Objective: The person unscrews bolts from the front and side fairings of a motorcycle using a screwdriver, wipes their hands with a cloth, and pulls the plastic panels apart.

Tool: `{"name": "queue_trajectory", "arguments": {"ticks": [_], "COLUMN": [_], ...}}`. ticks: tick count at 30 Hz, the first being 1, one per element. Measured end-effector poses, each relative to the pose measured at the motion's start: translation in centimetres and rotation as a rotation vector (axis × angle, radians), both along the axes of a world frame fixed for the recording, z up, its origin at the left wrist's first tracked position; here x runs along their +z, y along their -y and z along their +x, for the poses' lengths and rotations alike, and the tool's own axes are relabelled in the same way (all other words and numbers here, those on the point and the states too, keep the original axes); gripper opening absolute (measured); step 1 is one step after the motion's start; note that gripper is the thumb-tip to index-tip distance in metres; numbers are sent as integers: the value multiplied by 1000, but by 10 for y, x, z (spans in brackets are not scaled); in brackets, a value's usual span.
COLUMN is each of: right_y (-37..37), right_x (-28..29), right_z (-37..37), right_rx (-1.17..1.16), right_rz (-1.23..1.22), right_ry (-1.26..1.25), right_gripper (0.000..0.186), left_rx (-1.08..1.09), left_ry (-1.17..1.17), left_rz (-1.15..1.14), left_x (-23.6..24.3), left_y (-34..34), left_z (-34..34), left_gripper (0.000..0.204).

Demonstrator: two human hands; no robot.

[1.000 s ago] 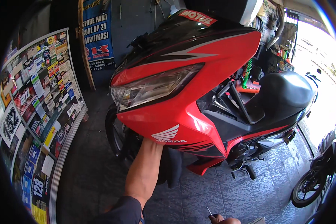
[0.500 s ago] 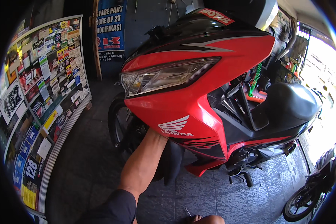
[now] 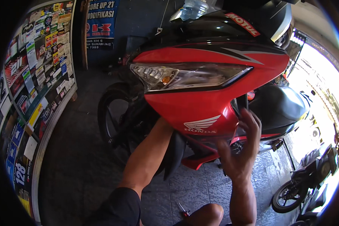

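Observation:
A red and black scooter (image 3: 199, 105) stands with its front toward me. My left forearm (image 3: 148, 158) reaches in under the red front fairing (image 3: 165, 109), between it and the front wheel (image 3: 113, 116). The left hand itself is hidden behind that panel. In front of the leg shield's right edge, my right hand (image 3: 241, 147) is raised with thumb and fingers spread, nothing in it. Whether its fingertips touch the panel edge I cannot tell. Above both hands is the clear headlight (image 3: 192, 76). A screwdriver (image 3: 183, 211) with a red handle lies on the floor beside my knee.
On the left stands a cabinet (image 3: 45, 150) covered with stickers. A blue banner (image 3: 100, 22) hangs on the back wall, and a large water bottle (image 3: 193, 9) shows behind the scooter. Another motorcycle (image 3: 308, 180) is parked at the right, near the bright opening.
My right hand has come up from below to the leg shield. The left arm stays under the fairing. The view has shifted, and the screwdriver now shows more fully.

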State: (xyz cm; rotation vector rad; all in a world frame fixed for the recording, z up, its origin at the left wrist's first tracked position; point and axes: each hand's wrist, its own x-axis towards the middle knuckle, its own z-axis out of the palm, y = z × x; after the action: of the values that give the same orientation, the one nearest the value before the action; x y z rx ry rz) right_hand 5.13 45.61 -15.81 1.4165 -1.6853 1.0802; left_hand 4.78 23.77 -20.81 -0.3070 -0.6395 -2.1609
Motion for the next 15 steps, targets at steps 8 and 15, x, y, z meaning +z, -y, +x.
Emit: {"name": "queue_trajectory", "arguments": {"ticks": [8,15], "right_y": [30,54], "right_x": [12,16], "right_z": [7,8], "right_rx": [-128,-226], "right_rz": [33,-79], "right_ry": [113,108], "right_gripper": [61,49], "left_rx": [-87,-127], "left_ry": [-24,-24], "left_rz": [37,83], "left_x": [-2,-10], "left_y": [3,3], "left_z": [6,9], "left_gripper": [58,59]}}
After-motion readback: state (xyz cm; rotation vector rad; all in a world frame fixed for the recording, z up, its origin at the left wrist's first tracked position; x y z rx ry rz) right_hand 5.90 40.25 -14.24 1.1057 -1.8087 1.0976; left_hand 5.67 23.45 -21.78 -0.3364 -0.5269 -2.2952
